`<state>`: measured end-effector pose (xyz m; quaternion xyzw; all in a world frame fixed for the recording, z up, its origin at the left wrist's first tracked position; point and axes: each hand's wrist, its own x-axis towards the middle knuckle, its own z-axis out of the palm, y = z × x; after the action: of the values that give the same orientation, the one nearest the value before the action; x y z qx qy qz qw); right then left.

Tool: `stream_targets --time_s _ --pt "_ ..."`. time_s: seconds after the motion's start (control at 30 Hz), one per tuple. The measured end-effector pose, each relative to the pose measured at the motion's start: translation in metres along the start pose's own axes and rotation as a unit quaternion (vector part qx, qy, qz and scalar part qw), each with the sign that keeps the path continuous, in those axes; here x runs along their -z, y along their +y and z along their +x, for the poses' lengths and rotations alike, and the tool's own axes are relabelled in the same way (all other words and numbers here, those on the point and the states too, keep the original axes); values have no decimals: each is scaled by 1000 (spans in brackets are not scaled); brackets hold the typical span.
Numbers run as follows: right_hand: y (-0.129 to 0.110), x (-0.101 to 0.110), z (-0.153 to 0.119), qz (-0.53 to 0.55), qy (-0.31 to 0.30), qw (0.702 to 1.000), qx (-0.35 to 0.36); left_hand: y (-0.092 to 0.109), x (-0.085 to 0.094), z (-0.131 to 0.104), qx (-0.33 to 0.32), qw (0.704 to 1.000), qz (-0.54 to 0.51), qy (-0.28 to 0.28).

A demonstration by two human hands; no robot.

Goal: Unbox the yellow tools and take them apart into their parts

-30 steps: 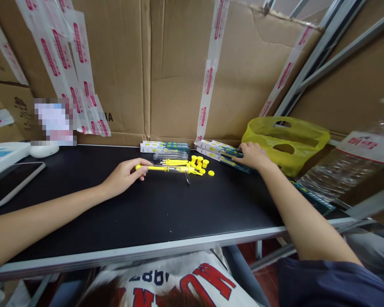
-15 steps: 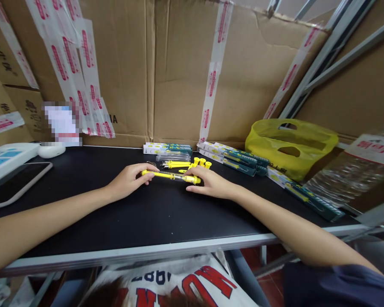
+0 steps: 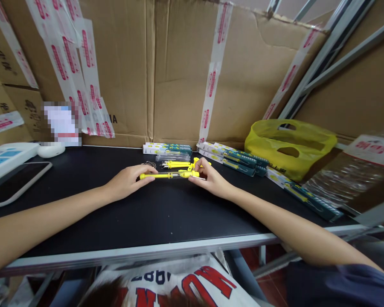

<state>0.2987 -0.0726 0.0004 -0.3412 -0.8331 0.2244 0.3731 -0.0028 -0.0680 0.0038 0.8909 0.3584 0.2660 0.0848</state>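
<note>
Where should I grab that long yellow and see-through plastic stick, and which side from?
Probably its two ends, from left and right: the long, thin yellow-and-clear plastic stick stretches sideways, nearly level, with a knob-like yellow left end to pinch. The left hand pinches that end, and the right hand is at the other.

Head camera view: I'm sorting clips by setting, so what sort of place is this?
Probably a makeshift workspace in a storage area: a black tabletop, taped cardboard standing behind it, and metal framing at the right.
</note>
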Motion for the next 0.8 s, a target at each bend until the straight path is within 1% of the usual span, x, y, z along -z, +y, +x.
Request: stream_targets --time_s 0.07,0.1,0.23,0.3,0.37,0.47,0.6,0.7,0.73,0.8 --pt "-2 -1 0 56 21 998 -15 1 -1 -1 -22 999 21 -21" --pt "-4 -1 0 89 15 996 -25 2 -2 -1 -28 999 27 -22" --pt "-10 2 1 240 -48 968 -52 7 -1 -2 -29 999 29 19" --pt "-13 4 1 270 -60 960 -43 9 1 -2 -23 999 22 40" --pt "-14 4 1 256 -61 964 -34 9 3 -2 -15 998 13 53" --pt "-14 1 0 206 -35 978 -23 8 3 -1 -16 998 16 50" --pt "-12 -5 -1 133 14 991 -1 4 0 -1 -61 996 64 22" --pt "-11 -9 -2 42 20 999 16 3 -2 0 -91 991 101 2" --pt "-10 -10 -2 17 17 1000 19 4 -3 0 -92 989 113 3" --pt "-10 -15 -2 -7 16 1000 17 8 -3 0 -95 985 139 23"
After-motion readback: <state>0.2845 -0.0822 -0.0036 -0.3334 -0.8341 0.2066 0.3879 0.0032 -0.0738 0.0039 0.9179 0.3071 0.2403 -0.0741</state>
